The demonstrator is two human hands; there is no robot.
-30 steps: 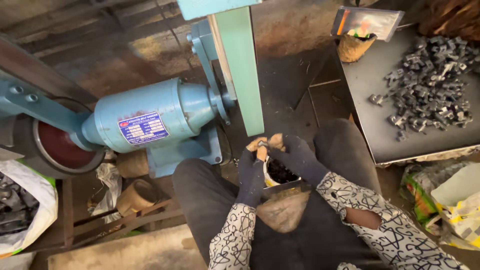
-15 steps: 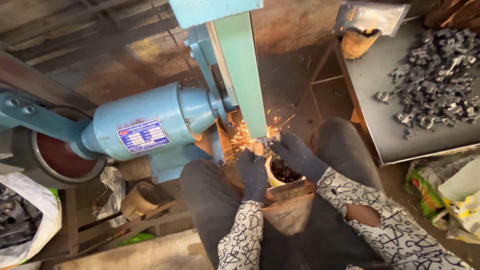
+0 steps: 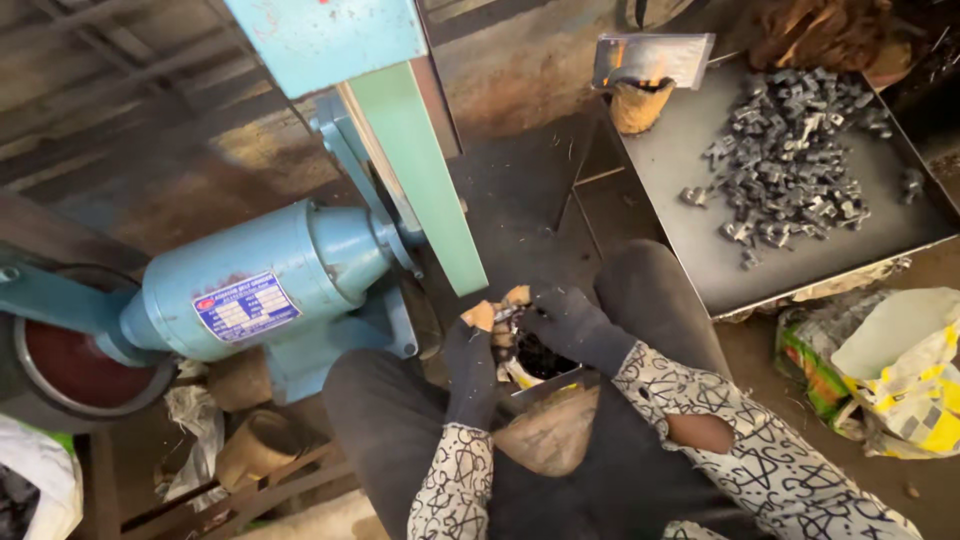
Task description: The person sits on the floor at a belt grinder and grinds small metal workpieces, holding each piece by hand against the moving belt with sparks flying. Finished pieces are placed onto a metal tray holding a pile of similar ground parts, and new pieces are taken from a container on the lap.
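Small metal part [image 3: 503, 313], grey and partly hidden, is pinched between the gloved fingertips of both hands, just below the lower end of the green sanding belt [image 3: 420, 180]. It is gripped from the near side by the fingers of the left hand [image 3: 470, 365], which are curled narrow around it, their tan glove tips [image 3: 480, 315] closed on its edge. From the far side it is held by the right hand [image 3: 570, 325], whose dark-gloved fingers are bent over it; the exact shape of the part cannot be told.

Directly beneath the fingers a small container [image 3: 540, 360] filled with dark pieces is seen, resting between the person's knees on a tan cloth [image 3: 545, 435] spread over the lap. Patterned black-and-white sleeves [image 3: 760, 450] are worn on both arms.

Just beyond the fingers, the belt is seen to rise at a slant into a pale blue housing [image 3: 330, 35]. To the left of the fingers a blue motor [image 3: 260, 285] with a label plate is mounted, and further left a dark red disc [image 3: 70, 365] is attached. Well to the right of the fingers and beyond them, a dark metal tray [image 3: 690, 240] is set, on which a heap of grey metal parts [image 3: 790, 150] is piled. Near the right of the fingers, crumpled plastic bags [image 3: 890, 360] are lying on the floor.
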